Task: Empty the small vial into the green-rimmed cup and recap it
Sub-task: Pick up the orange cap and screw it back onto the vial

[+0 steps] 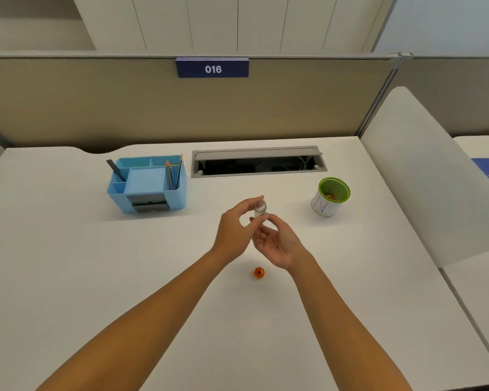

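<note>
Both forearms are showing bare to the frame's near edge; the left hand (233, 227) and right hand (278, 244) are wearing nothing.

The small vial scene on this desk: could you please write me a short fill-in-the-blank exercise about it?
1. The vial is pinched in the left hand with its mouth ____.
2. The ____ cap lies on the desk, nearer the person than both hands.
3. The green-rimmed cup stands to the ____ of the vial.
4. Pencils stand in the ____ organizer.

Missing words: uncapped; orange; right; blue
</note>
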